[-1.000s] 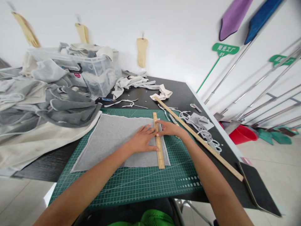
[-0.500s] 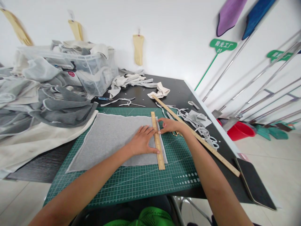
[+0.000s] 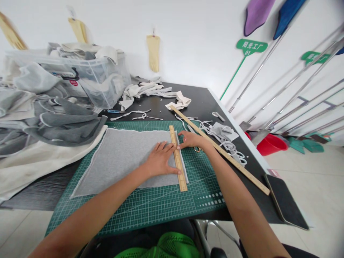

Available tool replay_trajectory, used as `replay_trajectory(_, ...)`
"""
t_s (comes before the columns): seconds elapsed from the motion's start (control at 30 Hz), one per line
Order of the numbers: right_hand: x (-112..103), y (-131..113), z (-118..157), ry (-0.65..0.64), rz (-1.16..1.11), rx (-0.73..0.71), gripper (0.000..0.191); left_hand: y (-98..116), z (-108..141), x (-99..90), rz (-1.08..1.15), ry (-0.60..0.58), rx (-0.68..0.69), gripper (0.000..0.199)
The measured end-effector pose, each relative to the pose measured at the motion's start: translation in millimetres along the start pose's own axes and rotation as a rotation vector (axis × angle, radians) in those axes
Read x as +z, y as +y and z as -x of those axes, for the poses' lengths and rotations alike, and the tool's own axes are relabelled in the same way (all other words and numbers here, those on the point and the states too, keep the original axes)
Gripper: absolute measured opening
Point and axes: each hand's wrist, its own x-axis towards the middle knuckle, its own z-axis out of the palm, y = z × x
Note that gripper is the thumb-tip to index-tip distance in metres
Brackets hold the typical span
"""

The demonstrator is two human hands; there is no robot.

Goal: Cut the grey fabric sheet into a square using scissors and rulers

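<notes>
A piece of grey fabric (image 3: 120,154) with pale edges lies flat on the green cutting mat (image 3: 158,209). Near its right edge a short wooden ruler (image 3: 177,165) lies across it. My left hand (image 3: 159,161) is spread flat, its palm over the fabric and its fingertips and thumb pressing the ruler. At the ruler's right side is my right hand (image 3: 189,139), thumb and index finger apart, fingertips touching the ruler or fabric edge; its other fingers are partly hidden. Gold-coloured scissor handles (image 3: 197,149) show beside my right wrist.
A long wooden ruler (image 3: 223,152) slants across the right side, beside grey strips and scraps (image 3: 228,134). A phone (image 3: 286,202) lies at the right table edge. Fabric piles (image 3: 61,122) and a clear plastic box (image 3: 104,86) stand left. Cloth strips (image 3: 147,89) lie behind.
The whole view has shifted slightly, so everything appears a little further left. Both hands keep nearly the same place on the ruler and fabric.
</notes>
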Motion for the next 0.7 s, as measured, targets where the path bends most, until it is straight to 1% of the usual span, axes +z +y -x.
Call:
replay_trajectory(0.27, -0.4, 1.8, -0.7, -0.018, -0.024, -0.017, 0.093, 0.6, -0.9, -1.1, -0.007, 0.007, 0.011, 0.112)
replay_trajectory(0.7, 4.0, -1.4, -3.4, 0.025, 0.013, 0.019, 0.093, -2.8, -0.6, -4.3, -0.002, -0.037, 0.011, 0.116)
